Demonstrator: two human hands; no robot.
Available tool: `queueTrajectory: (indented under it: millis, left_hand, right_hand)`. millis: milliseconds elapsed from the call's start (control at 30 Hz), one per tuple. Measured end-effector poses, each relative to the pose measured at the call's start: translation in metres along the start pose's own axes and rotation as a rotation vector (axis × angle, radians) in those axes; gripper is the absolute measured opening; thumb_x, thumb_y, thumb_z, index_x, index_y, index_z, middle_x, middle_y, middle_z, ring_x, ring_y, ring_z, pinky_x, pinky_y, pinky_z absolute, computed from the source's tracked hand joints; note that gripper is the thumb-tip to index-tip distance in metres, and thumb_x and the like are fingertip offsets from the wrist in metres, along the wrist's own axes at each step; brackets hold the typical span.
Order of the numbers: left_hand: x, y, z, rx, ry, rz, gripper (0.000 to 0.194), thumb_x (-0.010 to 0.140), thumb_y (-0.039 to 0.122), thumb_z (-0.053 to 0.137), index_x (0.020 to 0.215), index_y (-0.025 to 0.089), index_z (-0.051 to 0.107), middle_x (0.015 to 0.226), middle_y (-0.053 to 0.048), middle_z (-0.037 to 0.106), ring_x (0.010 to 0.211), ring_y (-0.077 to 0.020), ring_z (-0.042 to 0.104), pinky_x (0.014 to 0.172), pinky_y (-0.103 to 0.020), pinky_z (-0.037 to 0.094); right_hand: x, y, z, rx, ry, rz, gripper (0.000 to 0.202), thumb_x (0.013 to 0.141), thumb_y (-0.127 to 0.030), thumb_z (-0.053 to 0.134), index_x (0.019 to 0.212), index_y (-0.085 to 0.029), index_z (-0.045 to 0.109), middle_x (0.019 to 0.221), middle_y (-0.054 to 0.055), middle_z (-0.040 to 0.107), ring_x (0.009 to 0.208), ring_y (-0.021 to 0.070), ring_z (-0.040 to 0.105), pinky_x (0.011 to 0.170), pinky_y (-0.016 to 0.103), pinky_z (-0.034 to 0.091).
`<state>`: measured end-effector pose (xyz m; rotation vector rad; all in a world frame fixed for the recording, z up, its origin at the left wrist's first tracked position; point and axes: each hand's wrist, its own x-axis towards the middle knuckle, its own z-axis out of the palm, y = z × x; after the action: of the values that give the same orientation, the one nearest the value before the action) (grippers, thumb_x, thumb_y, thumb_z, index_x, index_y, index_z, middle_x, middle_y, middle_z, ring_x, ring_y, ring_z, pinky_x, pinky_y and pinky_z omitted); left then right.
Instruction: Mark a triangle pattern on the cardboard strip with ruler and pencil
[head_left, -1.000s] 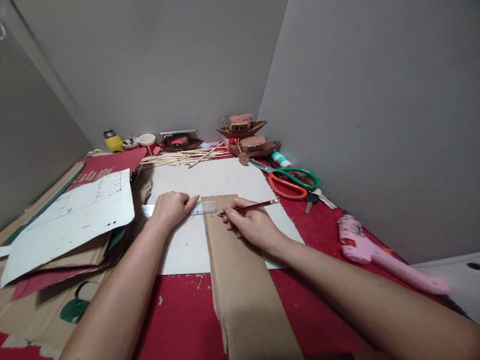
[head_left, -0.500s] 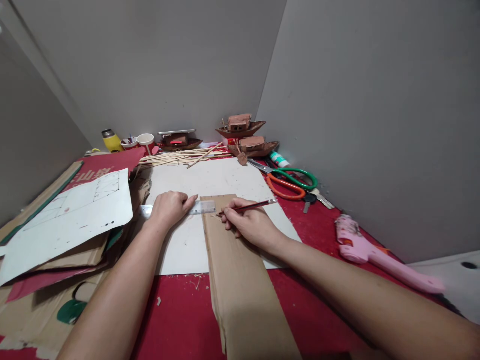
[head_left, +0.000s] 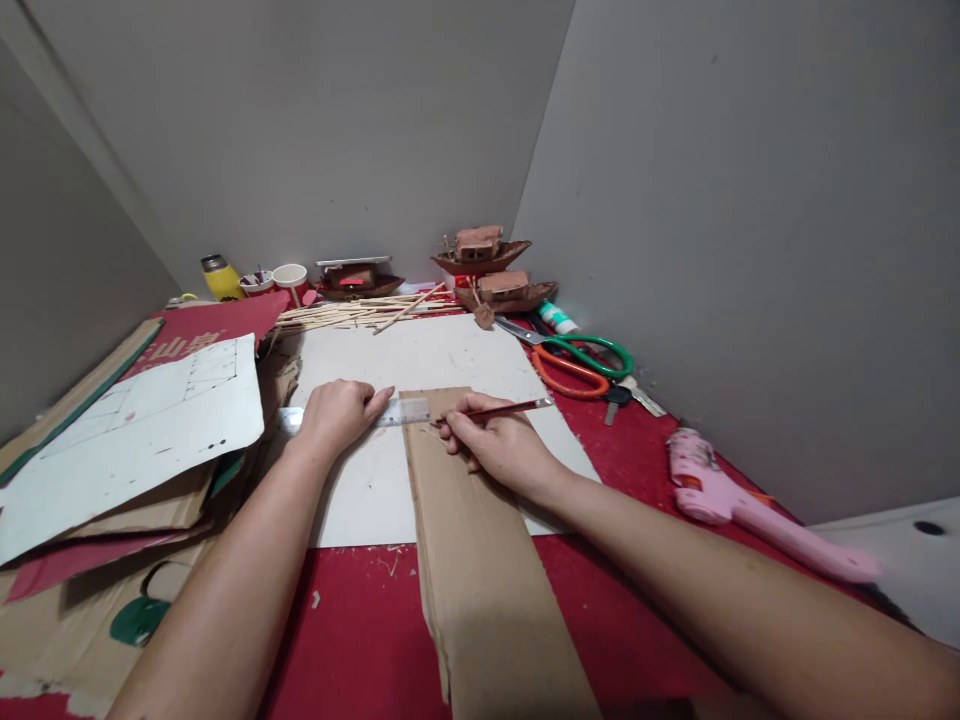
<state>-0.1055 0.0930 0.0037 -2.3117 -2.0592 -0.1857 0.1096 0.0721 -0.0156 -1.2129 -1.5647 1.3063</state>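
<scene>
My left hand (head_left: pixel 339 415) is closed over a clear ruler (head_left: pixel 412 410), whose right end lies across the far end of a long brown cardboard strip (head_left: pixel 480 560). Between the fingers of my right hand (head_left: pixel 495 440) is a dark red pencil (head_left: pixel 510 409), its tip at the cardboard close to the ruler's end. The pencil's back end points right. Under the strip's far part lies a white sheet (head_left: pixel 360 510) on the red tabletop (head_left: pixel 360 640).
Scissors (head_left: pixel 577 365), keys (head_left: pixel 619 398) and a pink glue gun (head_left: pixel 739 500) lie right. Thin sticks (head_left: pixel 352 315) and model boats (head_left: pixel 506 292) are at the back. Left are stacked cardboard and a drawn-on white sheet (head_left: pixel 150 440), a yellow bottle (head_left: pixel 220 279) and paper cups (head_left: pixel 290 280).
The pencil tip has shifted slightly up toward the ruler's end. Otherwise both hands, the ruler and the cardboard look nearly the same; the whole view has shifted a little.
</scene>
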Motion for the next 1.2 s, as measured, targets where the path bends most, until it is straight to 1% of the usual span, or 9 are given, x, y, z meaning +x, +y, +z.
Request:
queueTrajectory:
  millis: [233,400,533,633,733,800,900,1067,1200]
  left_hand:
    - [0.000,-0.002,0.002,-0.013,0.023,0.001,0.057,0.096,0.056,0.035,0.074,0.022,0.075,0.067,-0.009,0.070,0.068,-0.0252,0.063,0.062,-0.033,0.035]
    - [-0.001,0.000,0.000,-0.047,0.097,0.023,0.056,0.097,0.054,0.035,0.071,0.023,0.073,0.068,-0.009,0.071,0.068,-0.0241,0.064,0.061,-0.032,0.031]
    - [-0.004,0.011,-0.008,-0.096,0.171,0.095,0.056,0.099,0.052,0.035,0.066,0.022,0.070,0.069,-0.009,0.072,0.066,-0.0219,0.063,0.060,-0.032,0.030]
    - [-0.008,0.023,-0.014,-0.129,0.212,0.160,0.054,0.099,0.048,0.037,0.065,0.021,0.068,0.069,-0.009,0.072,0.065,-0.0202,0.062,0.061,-0.032,0.030]
    - [-0.014,0.033,-0.014,-0.148,0.238,0.207,0.051,0.100,0.045,0.038,0.067,0.020,0.068,0.070,-0.008,0.072,0.065,-0.0188,0.062,0.061,-0.031,0.033]
    - [-0.016,0.037,-0.011,-0.156,0.258,0.223,0.050,0.099,0.047,0.039,0.069,0.021,0.068,0.071,-0.007,0.072,0.065,-0.0184,0.062,0.061,-0.031,0.035]
    - [-0.014,0.034,-0.004,-0.173,0.347,0.191,0.044,0.099,0.048,0.041,0.079,0.021,0.070,0.079,-0.007,0.072,0.074,-0.0195,0.065,0.067,-0.031,0.042]
    - [-0.012,0.024,0.003,-0.254,0.632,0.094,0.044,0.099,0.042,0.040,0.131,0.016,0.052,0.136,-0.020,0.054,0.129,-0.0277,0.048,0.105,-0.043,0.037]
    - [-0.006,0.020,0.006,-0.353,0.685,0.130,0.042,0.099,0.037,0.040,0.136,0.019,0.045,0.137,-0.019,0.052,0.133,-0.0278,0.045,0.110,-0.048,0.036]
  right_hand:
    - [-0.004,-0.004,-0.004,0.120,0.018,-0.049,0.022,0.087,-0.040,0.058,0.086,-0.018,0.059,0.077,0.003,0.067,0.058,0.0110,0.060,0.043,0.019,0.048]
    - [-0.005,-0.012,-0.014,0.194,0.175,-0.220,0.038,0.091,-0.054,0.053,0.107,-0.020,0.063,0.087,0.005,0.071,0.063,0.0130,0.062,0.048,0.023,0.050]
    - [0.001,-0.011,-0.023,0.116,0.270,-0.306,0.039,0.091,-0.052,0.056,0.117,-0.023,0.059,0.107,0.008,0.068,0.086,0.0171,0.064,0.065,0.027,0.055]
    - [0.004,-0.009,-0.026,0.109,0.097,-0.220,0.042,0.088,-0.052,0.060,0.116,-0.021,0.059,0.095,0.007,0.069,0.076,0.0165,0.064,0.062,0.028,0.054]
    - [0.002,-0.006,-0.023,0.184,-0.135,-0.040,0.036,0.085,-0.053,0.063,0.090,-0.017,0.062,0.066,0.000,0.063,0.050,0.0110,0.055,0.048,0.024,0.045]
    - [0.001,-0.004,-0.021,0.188,-0.165,0.003,0.036,0.082,-0.053,0.066,0.081,-0.018,0.062,0.059,0.000,0.062,0.047,0.0101,0.053,0.046,0.023,0.044]
    - [0.006,0.000,-0.025,0.157,-0.097,-0.020,0.037,0.080,-0.055,0.068,0.075,-0.018,0.063,0.056,0.001,0.062,0.046,0.0101,0.053,0.046,0.022,0.042]
    - [0.023,0.000,-0.040,0.199,0.211,-0.115,0.038,0.079,-0.059,0.068,0.073,-0.021,0.061,0.061,0.004,0.068,0.048,0.0132,0.057,0.046,0.025,0.045]
    - [0.031,0.002,-0.043,0.333,0.343,-0.121,0.035,0.084,-0.056,0.059,0.075,-0.023,0.053,0.070,0.004,0.071,0.051,0.0135,0.060,0.048,0.025,0.047]
